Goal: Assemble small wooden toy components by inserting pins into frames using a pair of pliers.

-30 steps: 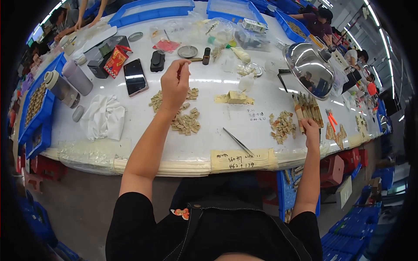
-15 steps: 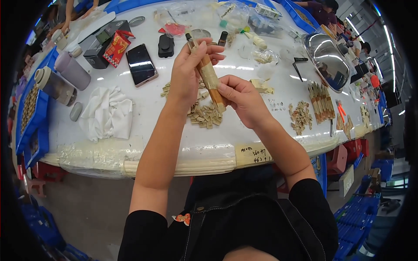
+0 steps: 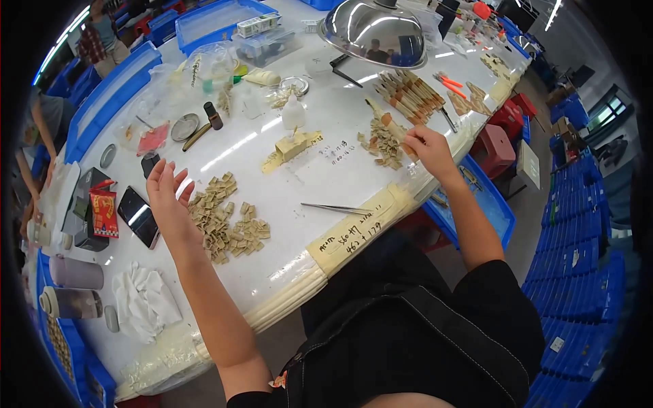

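My right hand (image 3: 427, 151) pinches the near end of a brown-and-tan stick wrapped in pale tape (image 3: 390, 126). The stick slants over a small heap of beige chips (image 3: 385, 148) on the right side of the table. Just beyond it lies a row of several similar sticks (image 3: 407, 96). My left hand (image 3: 170, 197) is raised with its fingers apart and nothing in them, beside a larger pile of small tan rectangular pieces (image 3: 224, 221). Metal tweezers (image 3: 333, 208) lie between the two hands near the front edge.
A shiny metal lamp shade (image 3: 374, 34) hangs over the back. A phone (image 3: 138, 216), red packet (image 3: 103, 212), white cloth (image 3: 144, 302) and bottles (image 3: 75, 272) stand or lie at left. A white squeeze bottle (image 3: 294, 113) and yellow block (image 3: 292, 146) occupy the middle. Orange-handled pliers (image 3: 450, 85) lie farther right.
My view has turned right. My right hand has carried the stick over to the right, beside the row of sticks. My left hand has let go of it and now is apart from it.
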A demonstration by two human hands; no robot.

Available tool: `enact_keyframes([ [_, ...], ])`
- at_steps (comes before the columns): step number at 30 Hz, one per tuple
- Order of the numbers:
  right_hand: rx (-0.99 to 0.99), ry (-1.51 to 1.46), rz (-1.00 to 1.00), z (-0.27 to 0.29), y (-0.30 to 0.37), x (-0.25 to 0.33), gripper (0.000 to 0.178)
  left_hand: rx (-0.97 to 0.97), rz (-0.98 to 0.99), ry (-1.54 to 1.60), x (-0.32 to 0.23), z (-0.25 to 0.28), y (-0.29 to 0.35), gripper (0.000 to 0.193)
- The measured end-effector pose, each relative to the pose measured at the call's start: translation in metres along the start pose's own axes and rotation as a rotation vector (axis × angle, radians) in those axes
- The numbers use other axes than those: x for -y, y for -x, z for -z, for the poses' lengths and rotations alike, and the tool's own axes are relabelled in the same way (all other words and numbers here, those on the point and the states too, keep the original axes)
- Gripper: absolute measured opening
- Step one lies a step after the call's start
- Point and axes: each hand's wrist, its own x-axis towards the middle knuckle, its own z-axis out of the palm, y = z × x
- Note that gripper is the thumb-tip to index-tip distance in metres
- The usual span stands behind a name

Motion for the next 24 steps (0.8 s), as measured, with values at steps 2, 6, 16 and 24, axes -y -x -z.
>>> enact_keyframes([
  [2,-0.101,0.220,0.057,0.006,-0.023,-0.028,0.013,-0.029,-0.083,-0.116,0.003,0.010,-0.006,0.036],
  [6,-0.063,0.409,0.047,-0.005,-0.066,-0.054,0.017,-0.150,-0.209,-0.330,0.010,0.033,-0.015,0.033],
  [16,-0.131,0.597,0.223,0.000,-0.085,-0.089,0.019,-0.048,-0.065,-0.051,0.019,0.080,-0.032,0.052],
  [24,-0.218,0.429,0.299,-0.013,-0.066,-0.081,0.013,0.287,-0.413,-1.231,0.065,0.065,-0.009,0.042],
])
